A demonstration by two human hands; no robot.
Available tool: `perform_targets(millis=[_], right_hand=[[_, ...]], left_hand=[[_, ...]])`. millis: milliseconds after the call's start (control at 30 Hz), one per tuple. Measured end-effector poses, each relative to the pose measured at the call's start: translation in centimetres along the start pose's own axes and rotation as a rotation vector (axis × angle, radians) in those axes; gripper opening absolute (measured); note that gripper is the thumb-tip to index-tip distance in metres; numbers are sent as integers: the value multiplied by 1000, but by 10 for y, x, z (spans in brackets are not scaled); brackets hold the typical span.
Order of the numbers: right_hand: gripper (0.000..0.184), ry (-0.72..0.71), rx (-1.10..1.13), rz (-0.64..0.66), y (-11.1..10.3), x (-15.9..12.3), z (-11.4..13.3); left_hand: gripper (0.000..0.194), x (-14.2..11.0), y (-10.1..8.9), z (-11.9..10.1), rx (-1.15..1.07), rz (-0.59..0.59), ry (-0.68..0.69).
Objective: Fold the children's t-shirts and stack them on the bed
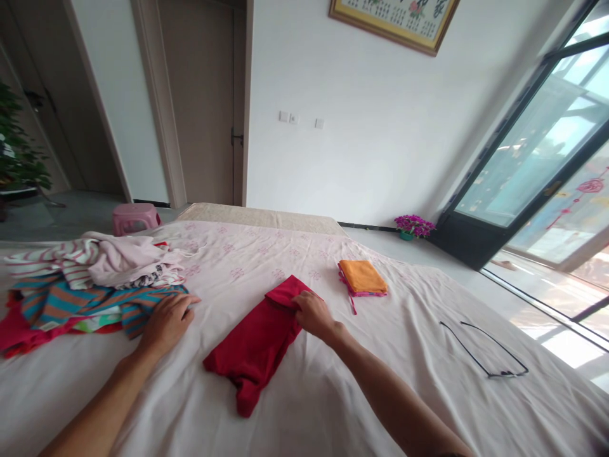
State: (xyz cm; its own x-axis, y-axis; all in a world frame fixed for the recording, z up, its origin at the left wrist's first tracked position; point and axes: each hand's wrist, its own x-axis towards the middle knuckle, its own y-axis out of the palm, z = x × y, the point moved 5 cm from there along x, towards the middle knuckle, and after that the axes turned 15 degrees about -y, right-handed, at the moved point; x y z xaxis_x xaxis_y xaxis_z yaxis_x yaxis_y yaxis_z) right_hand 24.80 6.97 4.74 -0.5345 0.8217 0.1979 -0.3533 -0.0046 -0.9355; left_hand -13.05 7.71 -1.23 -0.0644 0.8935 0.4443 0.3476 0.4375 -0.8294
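Observation:
A red garment point(254, 346) lies partly folded on the pale pink bed sheet point(333, 393). My right hand point(311, 314) rests on its folded far end, fingers curled and pinching the cloth. My left hand point(167, 320) lies flat with fingers stretched onto the edge of a teal, striped garment point(85, 301) in the pile of unfolded clothes point(95, 279) at the left. An orange folded cloth point(362, 277) sits on a pink one, beyond my right hand.
A dark wire hanger point(485, 349) lies on the sheet at the right. A pink stool point(134, 218) and a wooden door point(202, 101) are behind the bed, a potted plant point(19, 152) far left, purple flowers point(413, 225) by the glass doors point(537, 165).

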Motion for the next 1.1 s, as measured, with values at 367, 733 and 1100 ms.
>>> perform_targets(millis=[367, 733, 1100], right_hand=[[51, 282, -195, -412, -62, -17, -59], [24, 101, -70, -268, -36, 7, -9], [11, -466, 35, -357, -99, 31, 118]], left_hand=[[27, 0, 1, 0, 6, 6, 6], [31, -2, -11, -3, -279, 1, -91], [36, -4, -49, -200, -682, 399, -109]])
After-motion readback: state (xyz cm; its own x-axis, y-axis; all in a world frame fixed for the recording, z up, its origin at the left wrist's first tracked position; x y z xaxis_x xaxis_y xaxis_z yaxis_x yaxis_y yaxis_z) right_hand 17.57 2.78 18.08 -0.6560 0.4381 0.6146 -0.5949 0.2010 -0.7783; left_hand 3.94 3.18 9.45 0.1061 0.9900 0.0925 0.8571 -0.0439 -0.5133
